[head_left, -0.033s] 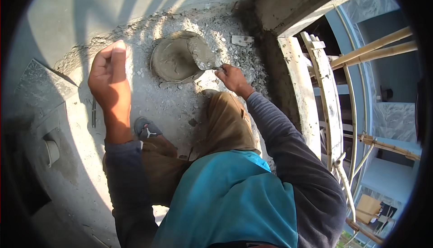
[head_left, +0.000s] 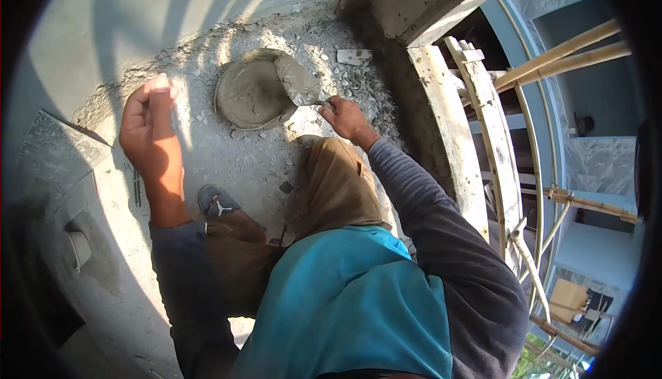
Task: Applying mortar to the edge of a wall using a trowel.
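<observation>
One grey slab (head_left: 58,148) shows at the left of the frame, with a white curved piece (head_left: 81,249) below it, toward the lower left. Next comes the left hand (head_left: 150,127), raised left of centre, partly sunlit, its thumb pointing up and its fingers curled in narrowly beside it; whether they hold anything, I cannot tell. Below and to its right, a dark sandal (head_left: 219,202) is on the ground. Near the upper middle stands a round bucket (head_left: 218,105) with grey mortar (head_left: 248,96) inside. A trowel (head_left: 298,81), its blade coated in mortar, is over the bucket's right side; whether the blade touches the mortar, I cannot tell. The right hand (head_left: 347,120), just right of the bucket, has its fingers closed around the trowel's handle. Above that hand, a flat pale piece (head_left: 354,56) lies on rubble (head_left: 378,96). Farther right are worn planks (head_left: 493,144), then bamboo poles (head_left: 569,55) toward the upper right
</observation>
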`<state>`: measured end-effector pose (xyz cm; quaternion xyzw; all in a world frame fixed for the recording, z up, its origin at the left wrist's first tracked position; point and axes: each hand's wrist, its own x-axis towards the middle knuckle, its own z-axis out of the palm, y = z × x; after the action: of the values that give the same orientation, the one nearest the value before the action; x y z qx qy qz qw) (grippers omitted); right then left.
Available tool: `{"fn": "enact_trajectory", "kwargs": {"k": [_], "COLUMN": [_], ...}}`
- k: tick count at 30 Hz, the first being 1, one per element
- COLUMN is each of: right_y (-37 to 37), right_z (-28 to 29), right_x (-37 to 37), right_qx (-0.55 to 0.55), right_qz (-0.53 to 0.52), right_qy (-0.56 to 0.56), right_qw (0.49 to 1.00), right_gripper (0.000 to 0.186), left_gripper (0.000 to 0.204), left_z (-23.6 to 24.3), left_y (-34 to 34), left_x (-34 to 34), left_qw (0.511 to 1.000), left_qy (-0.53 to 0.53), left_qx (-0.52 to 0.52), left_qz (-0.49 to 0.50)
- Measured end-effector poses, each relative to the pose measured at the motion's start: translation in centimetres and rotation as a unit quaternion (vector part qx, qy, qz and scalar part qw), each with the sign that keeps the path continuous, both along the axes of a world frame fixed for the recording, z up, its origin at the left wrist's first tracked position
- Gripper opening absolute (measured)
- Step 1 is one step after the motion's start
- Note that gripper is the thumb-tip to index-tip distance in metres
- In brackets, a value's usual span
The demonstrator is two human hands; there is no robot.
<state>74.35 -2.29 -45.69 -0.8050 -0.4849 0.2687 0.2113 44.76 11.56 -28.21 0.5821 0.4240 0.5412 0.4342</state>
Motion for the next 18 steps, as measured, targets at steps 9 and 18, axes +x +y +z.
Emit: {"fn": "enact_trajectory", "kwargs": {"k": [9,18], "right_y": [-18.7,-33.0], "right_z": [2.8,7.6], "right_x": [2.6,1.6], "right_qx": [-0.082,-0.147], "right_qz": [-0.179,-0.193], "right_qy": [-0.064,0.266], "right_qw": [0.978,0.933], "right_gripper": [0.042,0.038], "left_gripper": [0.036,0.041], "left_z": [-2.4,-2.7], "left_y": [2.1,2.2], "left_x": [0.4,1.8], "left_qw": [0.996,0.994], "left_qy": [0.051,0.082], "left_qx": [-0.023,-0.067], "left_qz": [-0.063,-0.038]}}
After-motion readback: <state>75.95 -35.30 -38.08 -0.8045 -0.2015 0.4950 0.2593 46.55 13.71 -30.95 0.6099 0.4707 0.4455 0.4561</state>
